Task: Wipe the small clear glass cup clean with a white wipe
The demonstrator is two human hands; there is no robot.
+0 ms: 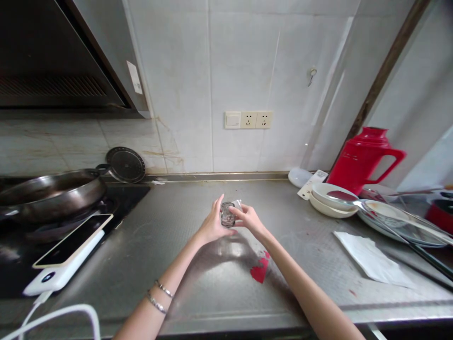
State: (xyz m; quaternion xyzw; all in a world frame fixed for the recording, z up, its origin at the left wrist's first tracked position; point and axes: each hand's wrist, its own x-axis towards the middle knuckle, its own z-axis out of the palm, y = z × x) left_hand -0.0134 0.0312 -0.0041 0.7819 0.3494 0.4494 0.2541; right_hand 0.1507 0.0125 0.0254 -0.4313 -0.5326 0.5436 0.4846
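Note:
Above the middle of the steel counter (170,245), a small clear glass container (227,216) sits between my two hands; its exact kind is hard to make out. My left hand (211,226) cups its left side, fingers pointing up and thumb below. From the right, my right hand (250,219) grips it, with the thumb and fingertips at its edge. A small white piece (238,203) shows behind the container near the right fingers; what it is I cannot tell. On the counter by my right forearm lies a red, heart-like patch (260,271).
At left, a metal pan (53,196) stands on the stove beside a phone (74,241) resting on a white power bank (60,278) with a cable. At right are a red thermos (364,158), stacked bowls (332,208), plates with utensils, and a white tissue (371,259).

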